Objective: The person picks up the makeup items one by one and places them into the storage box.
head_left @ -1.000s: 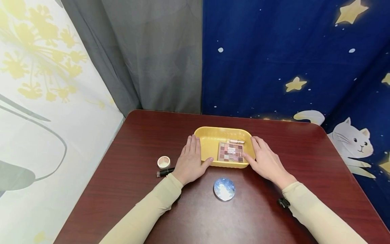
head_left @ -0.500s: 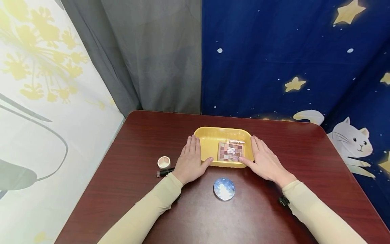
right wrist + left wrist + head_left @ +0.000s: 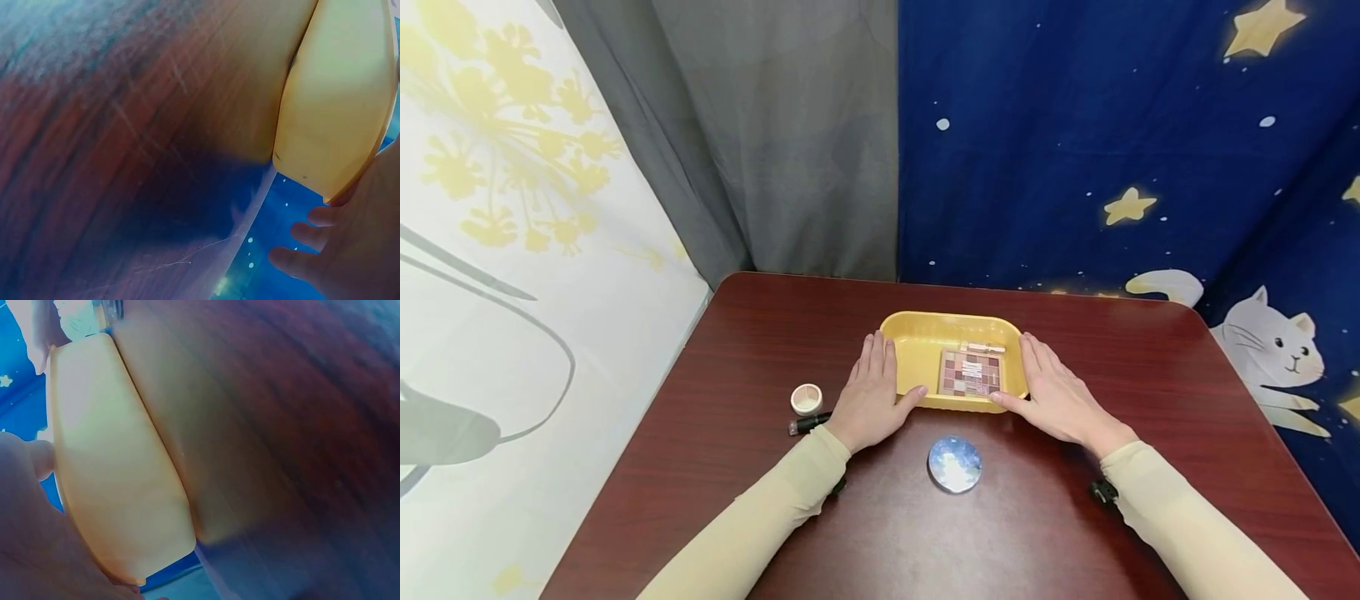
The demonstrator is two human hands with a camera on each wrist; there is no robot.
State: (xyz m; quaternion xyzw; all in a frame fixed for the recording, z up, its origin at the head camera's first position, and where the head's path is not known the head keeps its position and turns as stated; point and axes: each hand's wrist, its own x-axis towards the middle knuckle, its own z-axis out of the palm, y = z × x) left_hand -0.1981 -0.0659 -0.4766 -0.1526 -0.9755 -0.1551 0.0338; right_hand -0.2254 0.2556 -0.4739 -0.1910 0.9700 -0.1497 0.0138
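Note:
A yellow tray (image 3: 917, 354) sits on the table between both hands. Inside it, toward the right, lie a checkered makeup palette (image 3: 970, 373) and a slim tube (image 3: 983, 348) behind it. My left hand (image 3: 871, 400) rests along the tray's left end, fingers straight, thumb at the front rim. At the right end my right hand (image 3: 1063, 400) lies with straight fingers along the side and its thumb at the front right rim. The left wrist view shows the tray's outer wall (image 3: 119, 456) beside the left hand (image 3: 37, 531); the right wrist view shows the right hand (image 3: 350, 244) against the tray (image 3: 337, 94).
A round blue compact (image 3: 955, 464) lies on the table (image 3: 1000, 542) in front of the tray. Left of the left hand are a small round pot (image 3: 807, 399) and a dark tube (image 3: 805, 424), partly covered by that hand. Curtains hang behind the table.
The right thumb has shifted from over the palette's right edge to the front rim area. Tray and left hand look the same; the head view has shifted slightly.

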